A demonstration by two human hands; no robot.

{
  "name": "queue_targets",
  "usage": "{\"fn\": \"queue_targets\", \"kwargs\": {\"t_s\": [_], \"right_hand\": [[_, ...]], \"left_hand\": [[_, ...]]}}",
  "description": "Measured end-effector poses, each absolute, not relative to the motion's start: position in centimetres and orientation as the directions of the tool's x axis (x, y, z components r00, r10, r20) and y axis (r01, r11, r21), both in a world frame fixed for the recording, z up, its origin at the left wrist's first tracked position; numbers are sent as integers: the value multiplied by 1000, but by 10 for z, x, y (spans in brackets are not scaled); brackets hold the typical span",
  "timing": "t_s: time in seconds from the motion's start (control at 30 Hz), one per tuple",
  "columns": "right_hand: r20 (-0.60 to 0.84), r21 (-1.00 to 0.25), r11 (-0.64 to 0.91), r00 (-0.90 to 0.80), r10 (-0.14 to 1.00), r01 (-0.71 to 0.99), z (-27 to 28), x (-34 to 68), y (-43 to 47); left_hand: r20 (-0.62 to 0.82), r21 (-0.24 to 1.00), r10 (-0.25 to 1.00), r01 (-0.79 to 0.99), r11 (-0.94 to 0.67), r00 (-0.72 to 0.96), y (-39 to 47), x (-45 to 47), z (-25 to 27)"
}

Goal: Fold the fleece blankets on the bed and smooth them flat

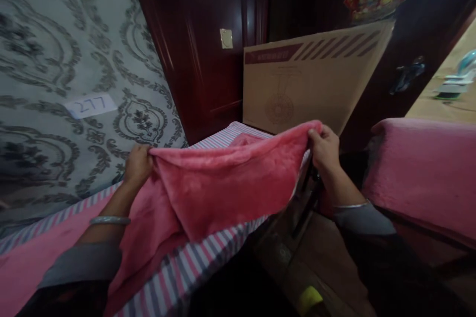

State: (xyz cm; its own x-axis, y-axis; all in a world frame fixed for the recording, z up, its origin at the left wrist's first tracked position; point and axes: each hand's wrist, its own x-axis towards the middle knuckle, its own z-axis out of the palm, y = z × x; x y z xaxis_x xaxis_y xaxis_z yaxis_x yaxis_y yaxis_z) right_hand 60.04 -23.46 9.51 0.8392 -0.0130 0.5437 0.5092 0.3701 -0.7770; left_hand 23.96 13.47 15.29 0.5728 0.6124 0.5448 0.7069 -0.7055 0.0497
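A pink plush blanket (pixel 230 188) is stretched between my two hands, its upper edge pulled nearly straight and sagging a little in the middle. My left hand (pixel 138 164) pinches one end of that edge, near the patterned wall. At the other end, my right hand (pixel 324 148) grips the corner, in front of a cardboard box. More of the blanket lies in folds to the left, over a striped sheet (pixel 193 262) in pink, grey and white. The fingertips of both hands are partly hidden by the cloth.
Behind the blanket a large cardboard box (pixel 297 89) leans against dark red doors (pixel 201 34). Patterned wallpaper (pixel 145 119) bearing a paper label (pixel 91 105) rises at the left. A pink-covered seat or stack (pixel 427 173) stands at the right. Something yellow (pixel 310 298) lies low down.
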Motion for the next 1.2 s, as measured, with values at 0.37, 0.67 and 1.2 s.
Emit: {"fn": "queue_targets", "kwargs": {"t_s": [0.37, 0.67, 1.2], "right_hand": [[758, -530, 548, 651, -37, 647, 223, 569, -200], [486, -794, 586, 751, 447, 164, 175, 506, -165], [-174, -823, -16, 225, 959, -568, -56, 338, -255]], "left_hand": [[748, 50, 563, 816, -576, 352, 136, 128, 236], [533, 9, 737, 868, -496, 416, 149, 63, 192], [559, 55, 689, 808, -586, 462, 139, 28, 146]]}}
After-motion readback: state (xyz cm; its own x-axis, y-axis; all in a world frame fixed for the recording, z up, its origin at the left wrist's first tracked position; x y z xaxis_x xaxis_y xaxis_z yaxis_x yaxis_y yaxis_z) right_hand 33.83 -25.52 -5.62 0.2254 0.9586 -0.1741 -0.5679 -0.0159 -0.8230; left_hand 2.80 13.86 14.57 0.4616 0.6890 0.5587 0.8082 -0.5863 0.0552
